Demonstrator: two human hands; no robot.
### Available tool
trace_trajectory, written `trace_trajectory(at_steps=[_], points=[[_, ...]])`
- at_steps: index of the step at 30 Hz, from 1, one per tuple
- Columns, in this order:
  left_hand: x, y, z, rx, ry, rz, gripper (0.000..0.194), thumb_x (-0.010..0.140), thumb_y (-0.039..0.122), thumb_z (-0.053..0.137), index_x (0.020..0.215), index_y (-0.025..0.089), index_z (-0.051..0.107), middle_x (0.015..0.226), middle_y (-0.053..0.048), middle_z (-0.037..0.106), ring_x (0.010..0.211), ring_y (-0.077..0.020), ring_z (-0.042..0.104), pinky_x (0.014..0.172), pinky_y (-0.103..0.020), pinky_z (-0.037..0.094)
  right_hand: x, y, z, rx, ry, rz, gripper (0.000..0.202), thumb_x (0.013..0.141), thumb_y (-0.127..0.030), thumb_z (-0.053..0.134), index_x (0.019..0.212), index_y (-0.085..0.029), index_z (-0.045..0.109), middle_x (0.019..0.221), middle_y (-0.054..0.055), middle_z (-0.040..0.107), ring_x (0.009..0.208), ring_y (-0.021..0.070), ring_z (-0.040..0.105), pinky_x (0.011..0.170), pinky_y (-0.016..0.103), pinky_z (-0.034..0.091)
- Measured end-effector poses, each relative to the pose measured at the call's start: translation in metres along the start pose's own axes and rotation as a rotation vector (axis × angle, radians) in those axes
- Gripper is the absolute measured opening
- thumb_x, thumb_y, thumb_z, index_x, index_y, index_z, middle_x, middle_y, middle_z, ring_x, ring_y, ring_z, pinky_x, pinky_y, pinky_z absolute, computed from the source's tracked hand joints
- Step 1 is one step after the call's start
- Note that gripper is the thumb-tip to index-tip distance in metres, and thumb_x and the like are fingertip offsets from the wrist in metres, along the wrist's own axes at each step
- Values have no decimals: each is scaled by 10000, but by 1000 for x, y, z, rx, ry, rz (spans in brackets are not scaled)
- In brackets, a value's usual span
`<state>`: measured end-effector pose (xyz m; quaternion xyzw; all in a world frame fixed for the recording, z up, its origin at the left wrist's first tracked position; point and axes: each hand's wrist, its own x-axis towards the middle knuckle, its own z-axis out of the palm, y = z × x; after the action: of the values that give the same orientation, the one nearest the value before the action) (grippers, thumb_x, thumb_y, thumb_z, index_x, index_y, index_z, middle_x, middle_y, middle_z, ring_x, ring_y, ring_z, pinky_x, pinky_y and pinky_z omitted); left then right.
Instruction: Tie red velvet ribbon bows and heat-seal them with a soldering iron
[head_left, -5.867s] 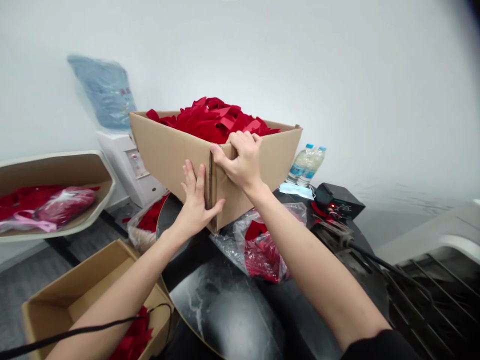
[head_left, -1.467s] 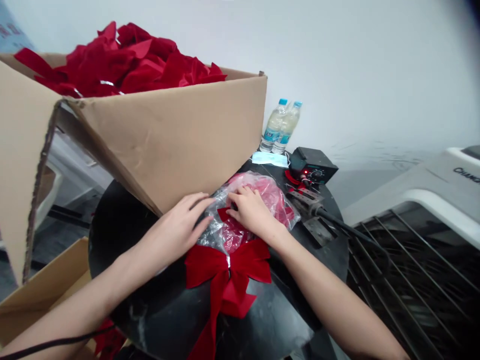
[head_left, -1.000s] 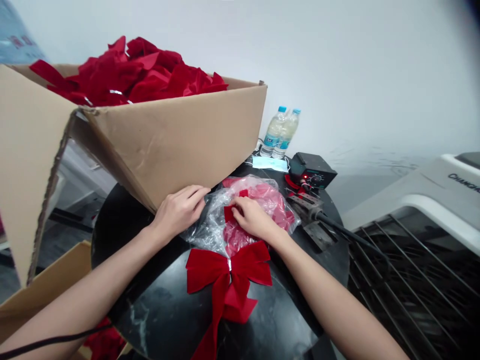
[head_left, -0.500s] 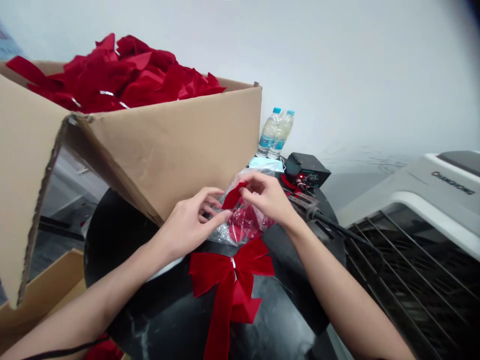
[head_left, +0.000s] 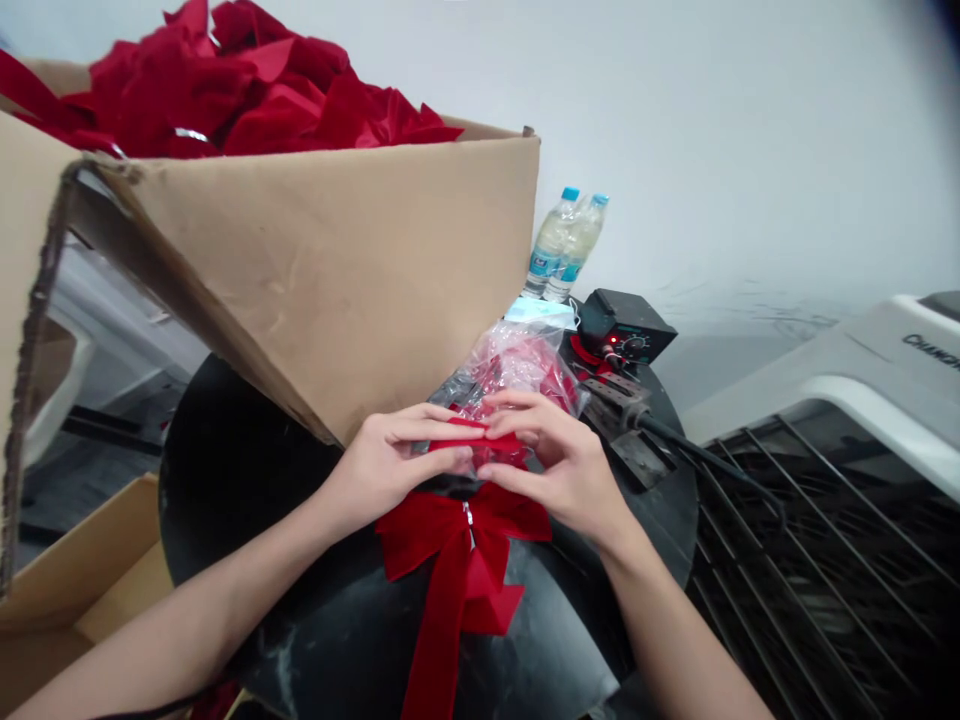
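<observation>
A small red velvet piece (head_left: 466, 432) is pinched at its ends between my two hands, over the near edge of a clear plastic bag (head_left: 517, 350) with more red pieces inside. My left hand (head_left: 379, 465) has its thumb below the piece and its fingers along the top. My right hand (head_left: 559, 462) grips the other side, fingertips almost meeting those of the left. Just below the hands, a red velvet bow (head_left: 435, 590) with a silvery tie at its centre lies on the black round table (head_left: 322, 630), tails toward me.
A large cardboard box (head_left: 337, 270) heaped with red bows (head_left: 262, 90) stands at left. Behind the bag are a light blue mask (head_left: 540, 312) and two bottles (head_left: 551, 245). At right sit a black control box (head_left: 626, 328), a corded tool (head_left: 660, 430) and a white appliance (head_left: 840, 360).
Both hands have come nearer to me and closer together, bringing the red velvet piece from above the bag to its near edge. The view has shifted slightly.
</observation>
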<state>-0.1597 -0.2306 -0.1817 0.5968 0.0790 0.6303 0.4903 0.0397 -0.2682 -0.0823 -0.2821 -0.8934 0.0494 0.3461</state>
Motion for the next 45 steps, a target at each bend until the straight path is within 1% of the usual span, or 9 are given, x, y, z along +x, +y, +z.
trace_trajectory(at_steps=[7,10,12,18,22,26,33,39,45], points=[[5,-18,-8,675,-150,51,704,898,483,744,1541,308,517,1589,-98,509,1486,-325,452,1252,-539,350,27,5,-34,-481,-124,-49,24,948,-233,706,955,-225,684,1370,62,670,1309,227,612,1138,435,476],[5,-25,-6,918,-280,38,602,988,500,608,1520,228,540,1545,-132,557,1466,-326,471,1241,-540,356,51,31,-44,-764,-254,18,67,1001,-260,604,995,-195,622,1603,124,457,1548,327,314,1245,590,282],[5,-25,-3,921,-317,82,479,1026,461,552,1453,251,603,1432,-97,643,1338,-276,594,1172,-468,456,60,49,-39,-849,-343,78,92,1031,-260,536,1031,-186,591,1476,167,566,1437,334,454,1186,602,336],[13,-23,-9,876,137,181,439,1025,378,547,1440,242,587,1492,-85,581,1386,-248,558,1202,-420,432,45,60,-18,-864,-479,114,120,1048,-267,495,978,-187,551,1082,110,681,1010,261,610,966,498,427],[20,-20,-14,833,203,175,593,1009,350,569,1576,259,421,1508,-97,580,1238,-240,660,1053,-405,555,36,52,-20,-816,-555,101,117,1030,-284,544,954,-196,556,1033,70,681,960,225,607,936,442,412],[15,-14,-11,898,35,76,398,1012,375,559,1379,238,635,1026,-43,745,726,-165,688,756,-328,600,47,61,-27,-794,-586,85,85,1013,-266,570,959,-201,576,1000,43,690,951,215,623,934,430,418],[9,-8,8,1348,-142,111,388,1085,340,384,1255,142,671,1327,-170,588,1125,-297,656,927,-455,592,90,64,-31,-857,-536,28,34,945,-171,635,924,-188,614,1047,85,700,1017,256,639,964,447,459],[21,7,31,1617,-128,51,343,986,56,373,1089,87,699,1190,-207,589,1062,-337,615,717,-389,605,34,2,-35,-840,-332,-106,92,1037,-217,487,1063,-206,575,1405,130,592,1352,285,510,1130,485,405],[37,23,44,1512,140,72,595,965,23,343,1552,101,390,1255,-236,600,990,-331,684,783,-449,583,-21,-2,-45,-900,-388,8,120,1075,-242,435,995,-223,523,879,44,661,811,233,628,891,446,492]])
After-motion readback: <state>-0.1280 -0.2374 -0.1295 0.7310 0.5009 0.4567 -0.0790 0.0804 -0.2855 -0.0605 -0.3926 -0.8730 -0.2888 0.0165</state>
